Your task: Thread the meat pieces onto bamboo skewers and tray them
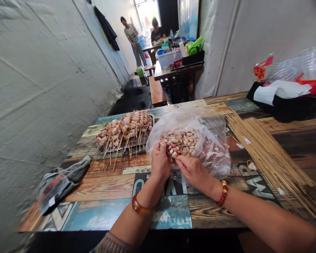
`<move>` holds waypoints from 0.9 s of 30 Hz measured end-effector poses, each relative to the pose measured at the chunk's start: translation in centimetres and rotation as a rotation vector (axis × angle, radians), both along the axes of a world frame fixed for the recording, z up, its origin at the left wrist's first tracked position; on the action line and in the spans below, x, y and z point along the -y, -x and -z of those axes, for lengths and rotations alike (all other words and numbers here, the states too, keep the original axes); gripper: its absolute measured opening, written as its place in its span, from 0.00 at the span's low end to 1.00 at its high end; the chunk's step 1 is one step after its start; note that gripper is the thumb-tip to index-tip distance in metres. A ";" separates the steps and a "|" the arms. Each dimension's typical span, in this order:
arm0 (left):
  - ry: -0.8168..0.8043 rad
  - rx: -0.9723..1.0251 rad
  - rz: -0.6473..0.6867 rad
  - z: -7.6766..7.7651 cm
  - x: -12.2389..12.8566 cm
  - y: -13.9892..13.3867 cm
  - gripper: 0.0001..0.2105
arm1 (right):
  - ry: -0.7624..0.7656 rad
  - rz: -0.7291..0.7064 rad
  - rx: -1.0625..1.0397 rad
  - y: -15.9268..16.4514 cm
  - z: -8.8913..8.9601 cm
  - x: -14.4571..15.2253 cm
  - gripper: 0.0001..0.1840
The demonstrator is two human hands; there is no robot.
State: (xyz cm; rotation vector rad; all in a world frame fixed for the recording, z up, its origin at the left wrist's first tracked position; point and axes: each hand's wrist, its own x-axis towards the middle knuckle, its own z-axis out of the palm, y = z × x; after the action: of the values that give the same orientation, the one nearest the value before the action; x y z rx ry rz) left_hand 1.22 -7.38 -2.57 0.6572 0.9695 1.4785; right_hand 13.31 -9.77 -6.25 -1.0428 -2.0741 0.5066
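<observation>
A clear plastic bag (216, 137) lies open on the table, with many loose garlic cloves (186, 137) in it. At the bag's near side, my left hand (160, 163) is closed around a few garlic cloves (172, 150), which look lined up in a row. My right hand (193, 172) pinches close beside them at the near edge of the bag; what its fingertips hold is too small to make out. Left of the bag, a metal tray (153, 121) bears a heap of skewered garlic cloves (129, 124), their sticks pointing towards me.
Bare bamboo skewers (268, 154) lie in a loose bundle at the right. A grey cloth (64, 181) rests at the table's left edge. Plastic packaging (292, 70) and a black bag (297, 107) sit at the back right. Two people are farther back, near a second table (163, 73).
</observation>
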 end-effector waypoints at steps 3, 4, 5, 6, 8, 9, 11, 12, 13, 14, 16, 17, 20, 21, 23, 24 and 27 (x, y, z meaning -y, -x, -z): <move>0.003 -0.040 -0.018 0.0 0.0 0.1 0.14 | 0.033 -0.006 -0.023 0.1 -0.2 0.0 0.13; -0.003 -0.039 -0.015 0.0 -0.1 0.2 0.14 | 0.070 -0.017 -0.048 0.1 -0.4 -0.1 0.13; -0.010 -0.031 -0.007 0.0 -0.2 0.3 0.15 | 0.124 -0.036 -0.074 0.1 -0.7 -0.1 0.13; -0.017 -0.020 0.003 0.0 -0.2 0.4 0.15 | 0.183 -0.062 -0.098 -0.1 -1.0 -0.2 0.13; -0.032 -0.002 0.022 -0.1 -0.3 0.6 0.16 | 0.285 -0.126 -0.132 -0.4 -1.7 -0.4 0.16; -0.035 -0.001 0.031 -0.2 -0.4 0.7 0.17 | 0.314 -0.142 -0.145 -0.7 -1.9 -0.5 0.18; -0.025 -0.011 0.053 -0.3 -0.3 0.7 0.17 | 0.325 -0.107 -0.183 -1.2 -2.3 -0.7 0.22; -0.016 -0.015 0.062 -0.4 -0.2 0.7 0.17 | 0.328 -0.068 -0.215 -1.4 -2.4 -0.9 0.24; -0.009 -0.017 0.068 -0.4 -0.1 0.6 0.17 | 0.337 -0.025 -0.259 -1.6 -2.4 -1.0 0.24; -0.004 -0.015 0.076 -0.4 0.0 0.4 0.17 | 0.356 0.009 -0.311 -1.7 -2.4 -1.2 0.22; -0.011 -0.006 0.090 -0.4 0.3 0.0 0.17 | 0.402 0.026 -0.421 -1.8 -2.2 -1.5 0.18; -0.018 -0.010 0.101 -0.3 0.5 -0.4 0.16 | 0.416 0.021 -0.467 -1.8 -2.2 -1.6 0.16; -0.043 -0.088 0.161 -0.5 0.9 -1.5 0.14 | 0.393 0.006 -0.584 -1.7 -2.2 -1.8 0.14; -0.052 -0.131 0.185 -0.6 1.0 -1.9 0.14 | 0.404 -0.003 -0.634 -1.7 -2.2 -1.9 0.14; -0.067 -0.223 0.254 -0.8 1.1 -2.6 0.17 | 0.505 -0.025 -0.752 -1.8 -2.4 -2.1 0.14; -0.076 -0.270 0.295 -1.0 1.1 -2.7 0.19 | 0.580 -0.031 -0.812 -1.9 -2.5 -2.2 0.15; -0.112 -0.410 0.371 -1.1 0.2 -2.6 0.24 | 0.756 -0.015 -0.959 -2.5 -2.9 -2.8 0.18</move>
State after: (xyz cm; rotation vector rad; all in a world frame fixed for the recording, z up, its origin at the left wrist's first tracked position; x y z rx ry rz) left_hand 3.78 -7.59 -1.50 1.1867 1.0090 1.0936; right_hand 15.82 -6.93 -3.39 -0.8888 -1.0234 1.5204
